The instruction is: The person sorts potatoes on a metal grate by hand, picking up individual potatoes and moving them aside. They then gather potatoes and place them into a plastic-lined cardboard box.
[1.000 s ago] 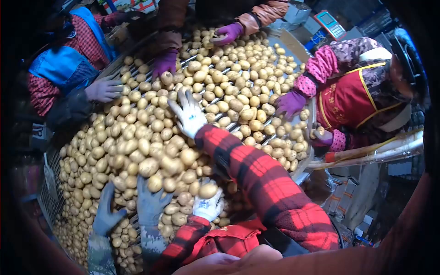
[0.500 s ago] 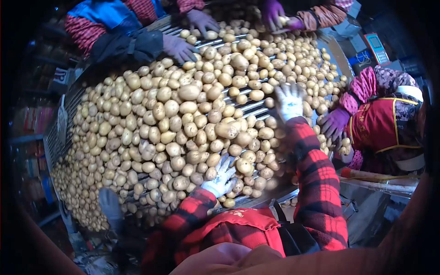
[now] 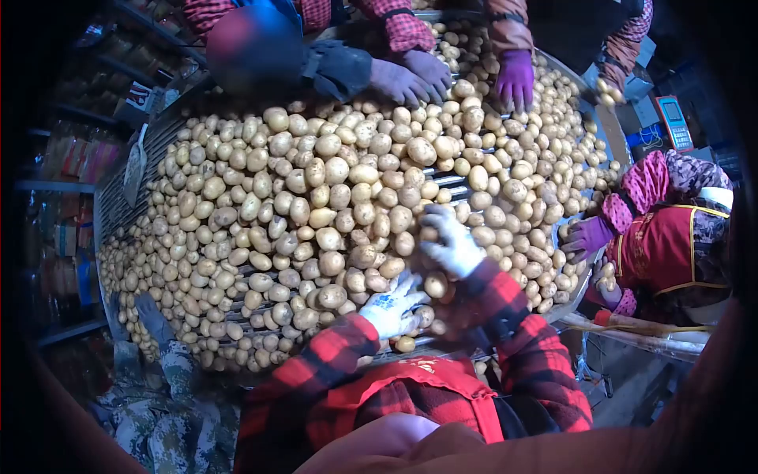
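Observation:
Potatoes [image 3: 260, 205] cover a slatted metal table [image 3: 150, 166]. My left hand [image 3: 393, 306], in a whitish glove, rests at the near edge of the pile with its fingers spread over small potatoes. Just beyond it and to the right is my right hand [image 3: 452, 243], gloved too, its fingers apart and bent against potatoes; I cannot make out anything held in it. A few potatoes lie between the two hands. Bare dark slats [image 3: 452, 188] show beyond my right hand.
Co-workers' gloved hands reach in at the far side [image 3: 410, 77], [image 3: 515, 79] and at the right [image 3: 586, 237]. Another co-worker's gloved hand [image 3: 151, 316] is at the lower left. A handheld blue-screened device [image 3: 673, 122] stands at the upper right.
My right hand has come back toward me and left, near my left hand. Potatoes now cover much of the slats that showed. The far co-workers' hands have shifted.

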A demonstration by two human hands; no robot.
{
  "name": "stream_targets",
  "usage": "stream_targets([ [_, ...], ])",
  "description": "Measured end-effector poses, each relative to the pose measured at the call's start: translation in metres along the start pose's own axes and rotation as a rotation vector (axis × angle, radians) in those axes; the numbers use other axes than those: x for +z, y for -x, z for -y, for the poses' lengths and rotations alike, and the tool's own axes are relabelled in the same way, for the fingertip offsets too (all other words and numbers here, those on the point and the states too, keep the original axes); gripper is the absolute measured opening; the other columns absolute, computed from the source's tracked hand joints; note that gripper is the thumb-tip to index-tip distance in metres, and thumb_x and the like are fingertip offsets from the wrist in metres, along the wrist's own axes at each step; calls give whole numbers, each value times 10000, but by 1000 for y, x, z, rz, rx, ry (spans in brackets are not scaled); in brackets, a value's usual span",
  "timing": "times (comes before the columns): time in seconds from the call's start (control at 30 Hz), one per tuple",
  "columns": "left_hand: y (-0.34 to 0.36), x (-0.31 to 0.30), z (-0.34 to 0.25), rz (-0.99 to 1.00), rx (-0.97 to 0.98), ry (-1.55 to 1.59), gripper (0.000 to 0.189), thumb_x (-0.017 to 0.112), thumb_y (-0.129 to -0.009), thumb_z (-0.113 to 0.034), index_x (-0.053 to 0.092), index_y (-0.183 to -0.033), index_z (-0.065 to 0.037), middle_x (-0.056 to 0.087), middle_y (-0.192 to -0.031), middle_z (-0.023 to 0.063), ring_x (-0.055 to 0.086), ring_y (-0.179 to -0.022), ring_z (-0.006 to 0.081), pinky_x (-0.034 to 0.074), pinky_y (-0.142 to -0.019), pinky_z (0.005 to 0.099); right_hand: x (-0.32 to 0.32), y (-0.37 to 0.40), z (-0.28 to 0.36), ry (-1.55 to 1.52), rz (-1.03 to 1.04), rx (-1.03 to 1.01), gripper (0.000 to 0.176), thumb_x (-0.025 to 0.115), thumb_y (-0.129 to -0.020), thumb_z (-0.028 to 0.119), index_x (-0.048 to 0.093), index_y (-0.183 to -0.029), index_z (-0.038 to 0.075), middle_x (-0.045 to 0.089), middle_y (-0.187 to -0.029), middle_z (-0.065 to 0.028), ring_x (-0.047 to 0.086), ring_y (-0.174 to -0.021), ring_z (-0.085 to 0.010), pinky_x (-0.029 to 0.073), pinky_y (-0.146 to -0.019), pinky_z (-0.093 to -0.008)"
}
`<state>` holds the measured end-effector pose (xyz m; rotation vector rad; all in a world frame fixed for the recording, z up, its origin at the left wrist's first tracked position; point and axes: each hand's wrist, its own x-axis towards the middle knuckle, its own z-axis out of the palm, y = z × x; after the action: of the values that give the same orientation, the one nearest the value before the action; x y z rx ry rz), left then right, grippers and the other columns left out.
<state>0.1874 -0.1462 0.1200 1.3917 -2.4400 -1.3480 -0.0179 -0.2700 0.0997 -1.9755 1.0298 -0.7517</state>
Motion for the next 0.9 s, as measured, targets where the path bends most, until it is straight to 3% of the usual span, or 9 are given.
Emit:
stream_targets([
  [0.1,-8,-72,-1,73,-62,426,467,592,-974,-337,578,-1386,-119,577,-1402,170,499,-1342,366,373,-1140,493,-38,2,-2,-1063,-48,666,542,669,-925,201,457,-1412,96,560,-1372,-158,616,-1194,-347,546,-966,-478],
  [0.23,-93,-145,52,-744,-41,-357,484,603,-932,-293,576,-1379,-110,585,-1401,156,536,-1308,328,396,-1121,472,-42,5,4,-1694,-98,573,535,647,-981,250,455,-1452,83,602,-1326,-156,637,-1155,-326,568,-935,-502],
  [0.33,-134,-142,87,-549,-318,-653,494,611,-892,-298,582,-1347,-110,547,-1438,110,468,-1353,296,339,-1127,499,-19,-13,-19,-1442,-211,554,323,665,-971,247,656,-1180,1,680,-1091,-115,661,-1011,-226,575,-855,-387],
  [0.4,-136,-125,68,-541,-457,-638,541,620,-854,-305,566,-1369,-144,491,-1498,98,399,-1400,324,282,-1138,551,-47,-53,-8,-516,-83,438,335,647,-960,231,638,-1217,17,675,-1089,-121,667,-987,-222,568,-819,-343],
  [0.43,-130,-121,56,-490,-447,-609,534,602,-862,-311,565,-1370,-151,458,-1526,103,347,-1434,378,244,-1160,593,-44,-75,-8,-503,-111,618,349,643,-947,214,630,-1237,21,676,-1106,-139,671,-991,-226,567,-808,-343],
  [0.5,-112,-102,37,-549,-347,-671,543,542,-897,-302,546,-1413,-131,440,-1545,118,330,-1422,473,223,-1161,654,-25,-116,-23,442,-209,112,408,665,-907,202,615,-1273,29,658,-1175,-201,680,-1001,-269,568,-792,-379],
  [0.63,-74,-75,31,-540,-176,-474,442,606,-867,-263,623,-1283,-113,500,-1450,143,354,-1406,450,322,-1128,601,14,-195,-39,955,-5,334,370,610,-872,179,645,-1220,59,595,-1220,-232,632,-1049,-372,506,-797,-504],
  [0.8,-41,-132,51,-843,-199,-553,416,627,-874,-210,619,-1266,-72,615,-1283,171,553,-1218,366,431,-1038,496,-24,-175,-27,584,6,299,556,763,-817,276,632,-1330,108,620,-1272,-184,620,-1137,-378,487,-997,-454],
  [0.9,-73,-149,91,-700,-394,-607,505,635,-909,-333,556,-1341,-85,605,-1323,175,570,-1220,333,434,-1049,473,-12,-147,-85,-486,-6,236,563,710,-926,305,550,-1411,68,681,-1116,-88,653,-1009,-237,533,-926,-380],
])
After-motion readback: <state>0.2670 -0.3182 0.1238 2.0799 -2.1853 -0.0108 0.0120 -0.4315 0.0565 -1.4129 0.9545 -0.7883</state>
